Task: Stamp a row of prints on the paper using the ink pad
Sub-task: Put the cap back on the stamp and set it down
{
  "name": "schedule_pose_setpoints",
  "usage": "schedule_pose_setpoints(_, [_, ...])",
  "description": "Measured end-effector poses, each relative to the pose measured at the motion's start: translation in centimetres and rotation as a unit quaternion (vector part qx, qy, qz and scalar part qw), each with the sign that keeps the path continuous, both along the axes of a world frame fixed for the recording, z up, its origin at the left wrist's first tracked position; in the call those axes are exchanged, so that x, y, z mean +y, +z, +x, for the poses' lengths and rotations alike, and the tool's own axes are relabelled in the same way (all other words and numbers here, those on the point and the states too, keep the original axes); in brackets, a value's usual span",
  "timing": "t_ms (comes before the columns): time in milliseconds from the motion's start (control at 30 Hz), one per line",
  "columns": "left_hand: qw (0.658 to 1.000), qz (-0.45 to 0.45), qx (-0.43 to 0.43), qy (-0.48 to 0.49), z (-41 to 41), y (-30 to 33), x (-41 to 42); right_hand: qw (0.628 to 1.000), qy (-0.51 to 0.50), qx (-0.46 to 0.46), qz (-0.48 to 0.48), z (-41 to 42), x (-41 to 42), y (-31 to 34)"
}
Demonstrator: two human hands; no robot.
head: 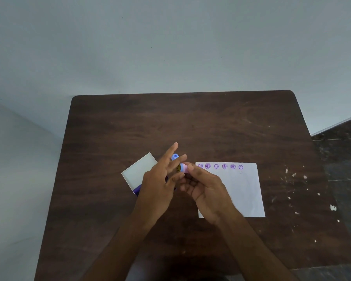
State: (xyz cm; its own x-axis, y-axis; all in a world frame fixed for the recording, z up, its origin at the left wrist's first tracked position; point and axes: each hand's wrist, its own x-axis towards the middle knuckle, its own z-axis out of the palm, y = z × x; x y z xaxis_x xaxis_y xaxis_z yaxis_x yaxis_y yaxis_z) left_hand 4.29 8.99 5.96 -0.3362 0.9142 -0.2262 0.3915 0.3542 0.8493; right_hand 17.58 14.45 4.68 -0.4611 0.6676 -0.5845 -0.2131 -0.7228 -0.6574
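Note:
My right hand (206, 191) pinches a small pink stamp (183, 167) at its fingertips, held sideways above the table with its dark printing face turned left. My left hand (160, 183) is right beside it with its fingers spread. A blue cap (175, 157) sits between its index and middle fingers. The white paper (245, 195) lies to the right and carries a row of several purple smiley prints (220, 166) along its top edge. The ink pad box (139, 172) lies to the left with its white lid open. My left hand hides most of its purple base (137, 189).
Everything rests on a dark wooden table (180, 122) that stands against a pale wall. To the right of the table there is dark floor (344, 159) with white paint specks.

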Motion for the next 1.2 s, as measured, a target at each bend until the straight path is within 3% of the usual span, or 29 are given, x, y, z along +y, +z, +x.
schedule_pose_setpoints(333, [1.0,-0.002,-0.006,0.024,-0.8,-0.6,-0.5,1.0,-0.004,0.003,-0.026,-0.6,0.2,-1.3])
schedule_pose_setpoints(533, [0.998,-0.004,-0.044,0.046,-0.9,-1.6,0.2,0.994,-0.049,0.018,-0.099,-1.0,1.0,-2.4])
schedule_pose_setpoints(600, [0.997,-0.005,-0.047,0.057,-1.0,-2.0,0.2,0.993,-0.067,-0.011,-0.096,-0.9,1.6,-3.0])
schedule_pose_setpoints(733, [0.995,-0.025,-0.034,0.089,-1.7,-2.6,-0.3,0.99,-0.055,-0.131,0.002,-0.9,3.4,-4.9])
schedule_pose_setpoints(867, [0.99,-0.038,-0.043,0.13,-2.6,-3.2,-1.4,0.917,0.015,-0.361,0.168,-1.6,4.9,-7.4])
schedule_pose_setpoints(1000, [0.982,-0.076,-0.062,0.16,-3.5,-3.8,-2.4,0.824,0.097,-0.445,0.337,-2.7,5.1,-9.3])
schedule_pose_setpoints(1100, [0.978,-0.082,-0.079,0.174,-3.9,-4.2,-2.7,0.769,0.158,-0.499,0.368,-3.4,4.7,-10.4])
schedule_pose_setpoints(1200, [0.979,-0.081,-0.072,0.174,-4.2,-4.4,-2.6,0.759,0.159,-0.516,0.364,-3.8,3.7,-10.8])
